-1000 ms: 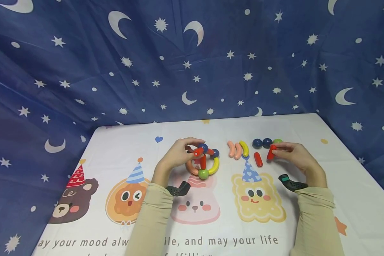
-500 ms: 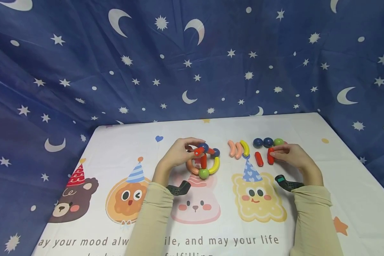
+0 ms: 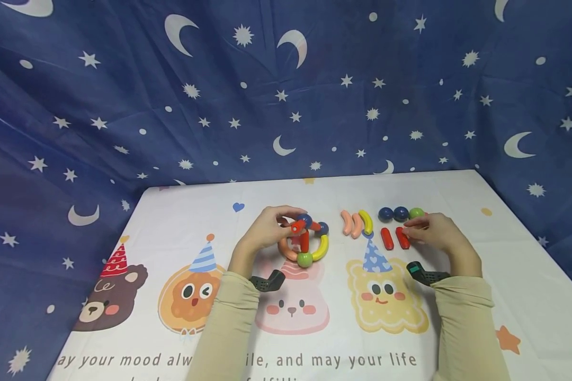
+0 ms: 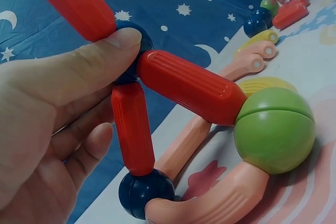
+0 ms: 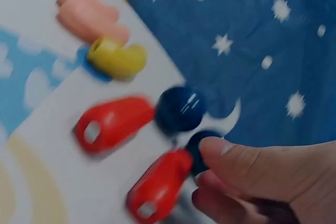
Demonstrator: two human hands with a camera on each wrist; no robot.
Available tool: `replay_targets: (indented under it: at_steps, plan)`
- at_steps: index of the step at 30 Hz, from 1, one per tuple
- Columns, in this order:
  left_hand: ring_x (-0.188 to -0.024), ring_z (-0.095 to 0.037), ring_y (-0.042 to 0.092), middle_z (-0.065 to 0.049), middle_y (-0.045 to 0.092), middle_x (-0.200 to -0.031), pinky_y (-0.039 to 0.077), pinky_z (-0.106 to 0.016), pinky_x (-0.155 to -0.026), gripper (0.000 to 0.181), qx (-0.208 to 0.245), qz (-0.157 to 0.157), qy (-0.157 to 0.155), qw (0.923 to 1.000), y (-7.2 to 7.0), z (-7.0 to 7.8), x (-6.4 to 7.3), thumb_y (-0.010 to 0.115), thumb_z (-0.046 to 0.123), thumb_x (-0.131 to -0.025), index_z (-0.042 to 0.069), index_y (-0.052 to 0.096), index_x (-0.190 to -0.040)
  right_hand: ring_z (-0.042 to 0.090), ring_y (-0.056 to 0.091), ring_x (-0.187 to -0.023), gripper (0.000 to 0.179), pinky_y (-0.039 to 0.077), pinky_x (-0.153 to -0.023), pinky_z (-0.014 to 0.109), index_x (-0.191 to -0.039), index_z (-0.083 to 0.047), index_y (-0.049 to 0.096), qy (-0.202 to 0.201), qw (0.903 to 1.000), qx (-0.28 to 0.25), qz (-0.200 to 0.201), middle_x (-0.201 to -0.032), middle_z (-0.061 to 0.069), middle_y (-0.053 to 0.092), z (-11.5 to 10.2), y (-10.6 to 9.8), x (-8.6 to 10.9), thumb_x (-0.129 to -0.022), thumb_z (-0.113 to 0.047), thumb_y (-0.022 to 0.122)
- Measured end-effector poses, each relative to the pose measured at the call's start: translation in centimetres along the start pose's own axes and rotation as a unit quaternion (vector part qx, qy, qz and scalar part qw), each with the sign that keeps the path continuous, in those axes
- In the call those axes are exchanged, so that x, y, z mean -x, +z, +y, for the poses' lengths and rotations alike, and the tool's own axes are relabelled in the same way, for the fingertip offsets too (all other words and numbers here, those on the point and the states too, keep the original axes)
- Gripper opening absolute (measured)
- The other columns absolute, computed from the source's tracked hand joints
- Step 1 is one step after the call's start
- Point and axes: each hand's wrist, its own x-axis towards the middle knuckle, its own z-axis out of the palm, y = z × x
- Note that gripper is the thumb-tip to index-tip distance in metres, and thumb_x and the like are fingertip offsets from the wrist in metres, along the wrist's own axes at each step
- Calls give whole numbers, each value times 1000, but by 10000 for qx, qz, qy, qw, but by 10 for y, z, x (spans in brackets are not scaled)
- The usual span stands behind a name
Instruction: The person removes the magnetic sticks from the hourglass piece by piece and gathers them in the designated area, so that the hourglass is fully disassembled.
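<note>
My left hand (image 3: 266, 228) pinches a dark blue ball (image 3: 305, 220) at the top of a magnetic ball-and-stick model. Three red sticks meet that ball: one sticks out free (image 4: 76, 3), one runs to a green ball (image 4: 275, 129), one to another blue ball (image 4: 146, 193). Curved peach (image 4: 210, 198) and yellow (image 3: 321, 247) sticks form the model's base ring. My right hand (image 3: 432, 233) is beside a loose red stick (image 3: 402, 239) lying on the table, its thumb and fingers apart at the stick's right side. Parallel to it lies a second red stick (image 3: 387, 239).
Behind the red sticks, two blue balls (image 3: 385, 214) and a green ball (image 3: 417, 212) stand in a row. Left of them lie two peach curved sticks (image 3: 347, 222) and a yellow one (image 3: 365, 221). A starry blue curtain (image 3: 219, 95) hangs behind the printed white tablecloth (image 3: 195, 206).
My right hand has lowered the red stick onto the table beside the other one and let it go. The left hand and its model have stayed in place.
</note>
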Motion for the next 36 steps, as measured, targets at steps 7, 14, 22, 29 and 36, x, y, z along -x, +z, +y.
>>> replay_targets:
  at_steps: [7, 14, 22, 29, 36]
  plan:
    - [-93, -20, 57, 9, 66, -115, 49, -32, -83, 36, -145, 3, -62, 9999, -1, -2, 2, 70, 15, -82, 26, 68, -116, 31, 65, -97, 35, 53, -84, 46, -118, -3, 64, -1484, 9817, -386, 1132, -108, 17, 68, -79, 1, 21, -87, -20, 69]
    - [-91, -19, 60, 2, 69, -110, 50, -31, -81, 37, -59, -39, 220, 9997, 0, -7, 0, 70, 12, -81, 21, 68, -117, 24, 69, -95, 41, 57, -80, 34, -115, -6, 67, -3460, 9273, -510, 1337, -108, 8, 66, -159, 49, 35, -77, -15, 79]
    - [-90, -23, 61, -3, 69, -111, 51, -34, -83, 38, 7, -9, 394, 9992, 0, -7, -1, 68, 6, -80, 13, 68, -117, 15, 66, -87, 36, 56, -73, 31, -107, -10, 72, -4275, 8886, -524, 1575, -100, 1, 68, -182, 87, 34, -73, -14, 82]
    - [-90, -21, 61, -1, 69, -112, 51, -35, -84, 38, -13, 41, 372, 9993, -2, -4, -3, 69, 7, -79, 12, 68, -117, 12, 66, -80, 26, 55, -71, 27, -98, -8, 73, -4418, 8764, -645, 1805, -92, 1, 69, -188, 96, 33, -73, -5, 80]
    - [-87, -19, 61, 1, 69, -112, 51, -30, -81, 38, -70, 43, 356, 9993, -3, -6, -5, 70, 9, -79, 15, 68, -116, 12, 67, -82, 25, 55, -70, 27, -97, -11, 74, -3987, 8948, -814, 1838, -90, 1, 72, -187, 95, 30, -73, -13, 81]
